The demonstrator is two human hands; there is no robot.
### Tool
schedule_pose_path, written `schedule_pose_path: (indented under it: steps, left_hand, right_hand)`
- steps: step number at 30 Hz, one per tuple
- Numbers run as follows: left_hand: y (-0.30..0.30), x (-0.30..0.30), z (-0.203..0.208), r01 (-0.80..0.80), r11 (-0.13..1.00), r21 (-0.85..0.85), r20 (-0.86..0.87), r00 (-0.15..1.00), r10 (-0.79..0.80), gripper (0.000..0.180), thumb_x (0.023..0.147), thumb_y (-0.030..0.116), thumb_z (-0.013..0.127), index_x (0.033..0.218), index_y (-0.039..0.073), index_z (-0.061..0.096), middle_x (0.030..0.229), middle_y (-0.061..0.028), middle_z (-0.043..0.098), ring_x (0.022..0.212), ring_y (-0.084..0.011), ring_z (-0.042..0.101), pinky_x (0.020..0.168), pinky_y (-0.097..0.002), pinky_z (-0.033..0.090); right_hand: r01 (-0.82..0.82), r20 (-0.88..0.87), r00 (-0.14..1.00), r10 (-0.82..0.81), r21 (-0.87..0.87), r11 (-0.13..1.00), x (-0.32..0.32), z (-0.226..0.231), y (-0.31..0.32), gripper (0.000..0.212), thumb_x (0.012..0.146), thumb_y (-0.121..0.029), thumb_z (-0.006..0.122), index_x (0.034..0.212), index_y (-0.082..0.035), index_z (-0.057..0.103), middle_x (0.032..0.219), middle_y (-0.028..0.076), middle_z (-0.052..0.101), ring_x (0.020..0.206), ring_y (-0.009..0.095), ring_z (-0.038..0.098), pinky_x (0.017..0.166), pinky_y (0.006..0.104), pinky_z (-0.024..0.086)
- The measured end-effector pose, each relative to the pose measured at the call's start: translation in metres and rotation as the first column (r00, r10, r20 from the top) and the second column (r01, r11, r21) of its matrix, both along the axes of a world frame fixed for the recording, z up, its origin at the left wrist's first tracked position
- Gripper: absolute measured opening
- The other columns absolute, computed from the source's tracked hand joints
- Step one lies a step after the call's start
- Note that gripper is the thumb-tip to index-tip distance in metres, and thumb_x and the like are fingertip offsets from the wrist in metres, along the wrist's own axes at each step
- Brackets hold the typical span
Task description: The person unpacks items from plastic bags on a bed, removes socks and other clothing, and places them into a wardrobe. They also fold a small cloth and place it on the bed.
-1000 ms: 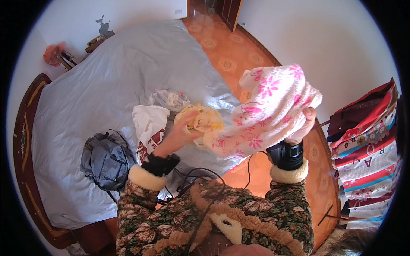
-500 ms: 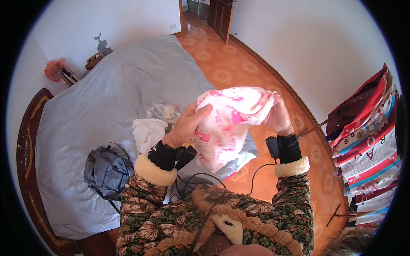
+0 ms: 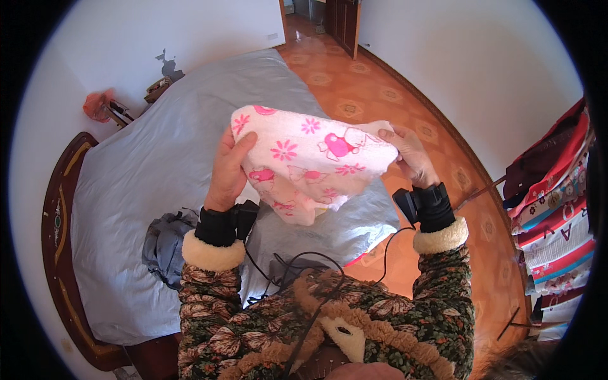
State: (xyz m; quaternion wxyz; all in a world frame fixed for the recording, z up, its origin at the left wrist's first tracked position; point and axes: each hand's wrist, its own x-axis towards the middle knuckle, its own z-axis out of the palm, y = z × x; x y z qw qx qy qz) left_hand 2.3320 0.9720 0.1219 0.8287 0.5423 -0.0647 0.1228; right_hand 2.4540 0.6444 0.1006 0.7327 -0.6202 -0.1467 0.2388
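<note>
Stretched between my two hands in front of my chest is a white towel point(image 3: 310, 152) with pink flowers and cartoon figures. My left hand point(image 3: 228, 174) pinches its left edge, thumb on the near face. The right-hand corner is gripped by my right hand point(image 3: 411, 157), fingers over the edge. The upper part of the towel is spread fairly flat, while its lower part hangs in loose folds. Below and behind it lies the bed point(image 3: 152, 158) under a grey cover. Part of that cover is hidden by the towel.
A dark grey backpack point(image 3: 166, 247) lies on the bed, left of my sleeve. Black cables point(image 3: 304, 254) loop before my chest. Colourful textiles point(image 3: 557, 221) hang on a rack at the right. A carved wooden headboard point(image 3: 60, 266) curves at left; a brown door point(image 3: 342, 25) stands open far back.
The towel has gone from bunched and drooping to pulled wider and flatter. My left hand has moved left, spreading the hands apart. White cloths on the bed are now hidden from sight.
</note>
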Motion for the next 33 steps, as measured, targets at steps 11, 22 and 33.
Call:
schedule_pose_path:
  steps: [11,22,33]
  left_hand:
    - [0.046,-0.052,0.038,-0.343,0.938,0.053,0.224,0.919,0.324,0.053,0.089,-0.001,0.05,0.14,0.004,0.036,0.119,-0.0097,0.059,0.107,-0.0178,0.059,0.093,-0.0311,0.047]
    - [0.041,-0.076,0.053,-0.414,0.909,0.052,0.286,0.878,0.383,0.054,0.091,-0.004,0.048,0.143,0.005,0.036,0.115,-0.0069,0.061,0.101,-0.0122,0.059,0.091,-0.0275,0.046]
    - [0.161,-0.195,0.054,-0.742,0.49,0.458,0.232,0.632,0.74,0.026,0.09,0.0,0.06,0.116,0.002,0.059,0.098,-0.0029,0.068,0.085,-0.0056,0.059,0.074,-0.0189,0.045]
  right_hand:
    - [-0.225,0.195,0.948,0.25,-0.139,0.964,0.021,0.039,0.084,0.049,0.085,-0.011,0.066,0.131,-0.001,0.051,0.104,0.002,0.063,0.087,0.008,0.057,0.082,0.0237,0.046]
    - [-0.509,0.349,0.821,0.452,0.088,0.856,-0.01,-0.017,0.201,0.091,0.08,-0.015,0.075,0.15,-0.003,0.018,0.127,0.009,0.053,0.112,0.02,0.052,0.102,0.0312,0.038]
    - [-0.361,0.496,0.804,0.326,-0.028,0.932,-0.009,0.016,0.23,0.02,0.084,-0.008,0.071,0.1,0.002,0.068,0.086,-0.002,0.068,0.076,0.004,0.058,0.069,0.0225,0.049]
